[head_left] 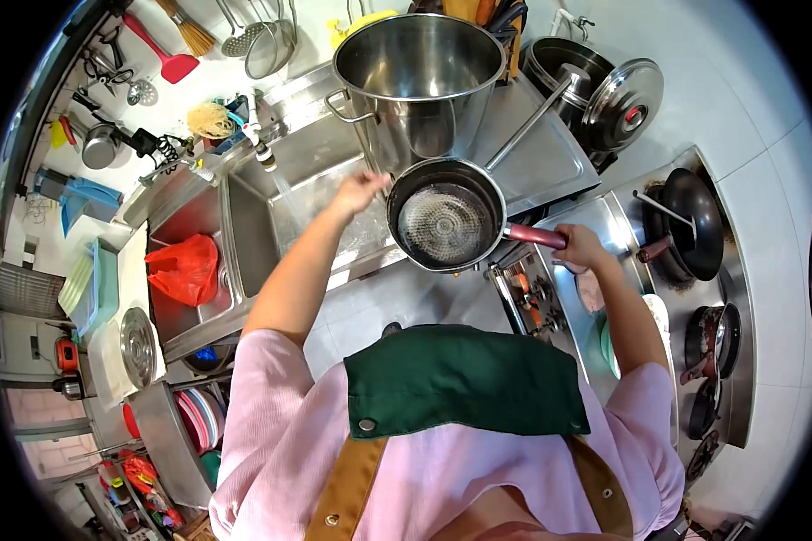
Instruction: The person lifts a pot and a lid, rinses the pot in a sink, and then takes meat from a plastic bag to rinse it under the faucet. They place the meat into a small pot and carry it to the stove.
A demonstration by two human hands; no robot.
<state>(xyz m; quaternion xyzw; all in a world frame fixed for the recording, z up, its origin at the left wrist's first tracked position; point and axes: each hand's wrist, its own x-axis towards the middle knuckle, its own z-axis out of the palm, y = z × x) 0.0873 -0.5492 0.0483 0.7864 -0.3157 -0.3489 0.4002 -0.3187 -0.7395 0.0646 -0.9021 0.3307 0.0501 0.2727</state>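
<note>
**Head view: saucepan held by its handle at the sink edge**

Grip: right hand (582, 248), fingers wrapped fully round the end of the red handle (534, 236) of a saucepan (445, 216). Firm hold, pan carried level, mouth up. Inside is dark, and the round patterned base is visible.

Pan position: out to the left of the gripping hand, over the near rim of the sink (244, 225) and the counter edge.

Left hand (361, 189): on the far side of the pan from the grip, just beside the rim. Fingers loosely spread and holding nothing. Cannot tell whether the fingertips touch the rim.

Beyond the left hand: a thin water stream (289, 194) falls from the tap (263, 153) into the sink basin. Further left again, in the neighbouring basin, lies a red plastic bag (185, 269).

Behind the pan, away from the body: a large steel stockpot (419, 63), upright on the draining surface, its wall close to the pan's far rim. Contact cannot be judged from this angle.

Behind the grip and slightly right: a steel lid (622, 104) leaning at another pot.

Right of the grip: the stove (740, 298), with a dark wok (695, 221) nearest the hand and smaller dark pans further along toward the body.

Below the grip, toward the camera: green apron bib (465, 379) over a pink shirt.
</note>
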